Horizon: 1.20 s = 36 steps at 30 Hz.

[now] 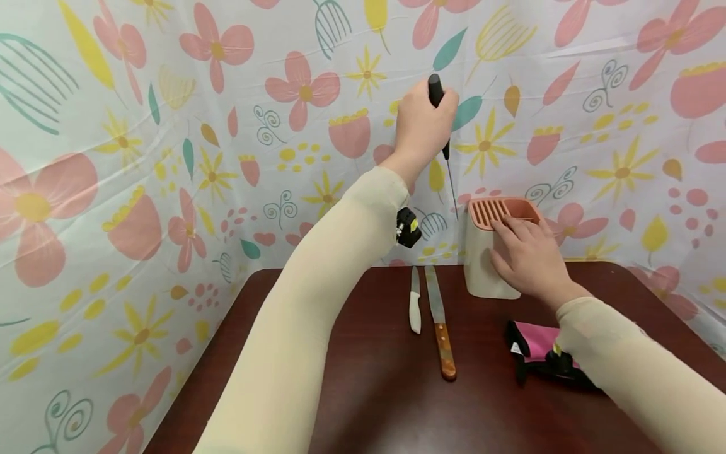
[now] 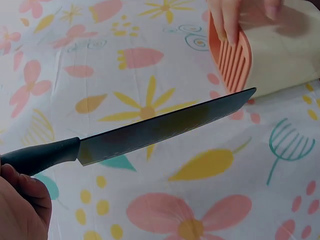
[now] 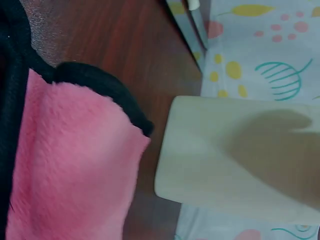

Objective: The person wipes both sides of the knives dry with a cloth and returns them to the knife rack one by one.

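My left hand (image 1: 426, 123) grips the black handle of a knife (image 2: 167, 127), raised in front of the curtain. Its dark blade points down in the head view, its tip just left of a cream knife holder (image 1: 486, 268) and apart from it. My right hand (image 1: 530, 255) rests on that holder. Its fingers lie over the orange slotted top (image 2: 235, 65), with the thumb along the front side. On the table, left of the holder, lie a small white-handled knife (image 1: 416, 309) and a long wooden-handled knife (image 1: 445, 350), side by side.
A pink fuzzy cloth item with black edging (image 3: 80, 160) lies on the dark wooden table (image 1: 374, 391), in front of the holder and under the right forearm. A flower-print curtain (image 1: 227, 145) hangs behind the table and along its left side.
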### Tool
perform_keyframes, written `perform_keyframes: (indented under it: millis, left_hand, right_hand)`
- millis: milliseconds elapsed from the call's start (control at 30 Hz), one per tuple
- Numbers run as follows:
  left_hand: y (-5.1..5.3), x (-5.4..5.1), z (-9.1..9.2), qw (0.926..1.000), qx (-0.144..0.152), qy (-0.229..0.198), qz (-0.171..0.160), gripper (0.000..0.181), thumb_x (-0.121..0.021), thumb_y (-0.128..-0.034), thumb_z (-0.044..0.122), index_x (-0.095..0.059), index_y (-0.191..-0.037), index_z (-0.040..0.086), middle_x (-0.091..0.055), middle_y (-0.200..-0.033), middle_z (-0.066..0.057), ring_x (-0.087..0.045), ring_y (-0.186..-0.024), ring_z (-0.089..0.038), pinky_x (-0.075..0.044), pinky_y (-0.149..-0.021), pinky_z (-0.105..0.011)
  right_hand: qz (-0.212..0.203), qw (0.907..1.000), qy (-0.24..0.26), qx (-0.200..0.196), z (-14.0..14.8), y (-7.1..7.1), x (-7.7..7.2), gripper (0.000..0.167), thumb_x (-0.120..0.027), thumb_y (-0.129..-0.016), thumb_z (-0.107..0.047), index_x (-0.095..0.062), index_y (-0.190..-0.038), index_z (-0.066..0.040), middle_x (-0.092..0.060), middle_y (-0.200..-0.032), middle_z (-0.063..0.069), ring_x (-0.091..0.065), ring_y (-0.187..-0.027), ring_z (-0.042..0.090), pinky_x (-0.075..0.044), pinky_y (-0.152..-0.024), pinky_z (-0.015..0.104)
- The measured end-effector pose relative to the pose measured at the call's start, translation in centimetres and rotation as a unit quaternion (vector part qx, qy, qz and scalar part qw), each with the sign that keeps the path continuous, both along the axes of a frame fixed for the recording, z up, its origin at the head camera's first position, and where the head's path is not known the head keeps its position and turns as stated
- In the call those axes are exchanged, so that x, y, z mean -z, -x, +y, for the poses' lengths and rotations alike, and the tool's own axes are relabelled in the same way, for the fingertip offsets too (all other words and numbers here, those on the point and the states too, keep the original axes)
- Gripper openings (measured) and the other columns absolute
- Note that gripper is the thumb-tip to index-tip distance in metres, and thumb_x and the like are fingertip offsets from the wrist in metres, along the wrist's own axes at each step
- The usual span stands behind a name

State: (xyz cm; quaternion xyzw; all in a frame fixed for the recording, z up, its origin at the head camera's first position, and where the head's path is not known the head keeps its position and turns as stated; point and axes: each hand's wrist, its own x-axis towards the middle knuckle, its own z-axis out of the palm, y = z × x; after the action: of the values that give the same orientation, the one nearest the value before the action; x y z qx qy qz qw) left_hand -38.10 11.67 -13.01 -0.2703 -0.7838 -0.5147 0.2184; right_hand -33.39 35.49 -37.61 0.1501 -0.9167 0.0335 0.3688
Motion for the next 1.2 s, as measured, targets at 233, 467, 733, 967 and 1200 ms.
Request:
perform_keyframes:
  millis: [233,467,733,967,1200]
  left_hand:
    - [-0.6,-0.4,2.4,0.9995,0.001,0.03,-0.007,0.024,-0.045,-0.1073,0.034,-0.048,-0.091,0.016,-0.051,-0.075,0.0,-0.05,-0.06,-0.015,-0.045,-0.057,-0.025]
    - [-0.5,0.1,3.9,0.9989,-0.005,0.046,-0.002,0.026,-0.045,-0.1077,0.034,-0.046,-0.088,0.016,-0.049,-0.072,0.001,-0.049,-0.056,-0.013,-0.043,-0.055,-0.024]
    - [-0.3,1.3,4.6,0.9978,-0.001,0.063,-0.019,0.024,-0.043,-0.1085,0.035,-0.047,-0.093,0.018,-0.051,-0.077,0.001,-0.051,-0.06,-0.013,-0.044,-0.057,-0.023]
    - [0.2,3.1,5.0,0.993,-0.015,0.109,-0.043,0.025,-0.039,-0.1098,0.04,-0.047,-0.097,0.02,-0.055,-0.085,0.002,-0.056,-0.066,-0.013,-0.046,-0.06,-0.024]
    - [1.1,6.2,5.9,0.9906,-0.01,0.124,-0.057,0.028,-0.038,-0.11,0.044,-0.047,-0.099,0.02,-0.056,-0.081,-0.001,-0.057,-0.063,-0.015,-0.046,-0.057,-0.026]
  right_hand:
    - [0.003,0.9993,0.029,0.024,-0.7,0.1,1.2,0.071,-0.073,-0.083,-0.033,-0.052,-0.146,-0.007,-0.048,-0.149,0.026,-0.043,-0.134,0.049,-0.019,-0.119,0.071]
    - [0.035,0.9964,0.067,0.039,-1.2,0.9,2.2,0.071,-0.072,-0.077,-0.036,-0.053,-0.14,-0.008,-0.05,-0.146,0.024,-0.041,-0.133,0.048,-0.017,-0.12,0.069]
    - [0.051,0.9938,0.087,0.046,-1.1,1.2,2.6,0.068,-0.07,-0.077,-0.034,-0.054,-0.139,-0.009,-0.051,-0.146,0.022,-0.042,-0.132,0.046,-0.015,-0.122,0.066]
    - [0.073,0.991,0.101,0.048,-1.2,1.7,3.1,0.063,-0.065,-0.079,-0.03,-0.056,-0.137,-0.01,-0.052,-0.147,0.02,-0.043,-0.131,0.046,-0.014,-0.124,0.065]
    - [0.086,0.9878,0.117,0.057,-1.7,1.8,3.2,0.056,-0.061,-0.081,-0.026,-0.057,-0.134,-0.009,-0.053,-0.146,0.019,-0.044,-0.13,0.046,-0.013,-0.125,0.062]
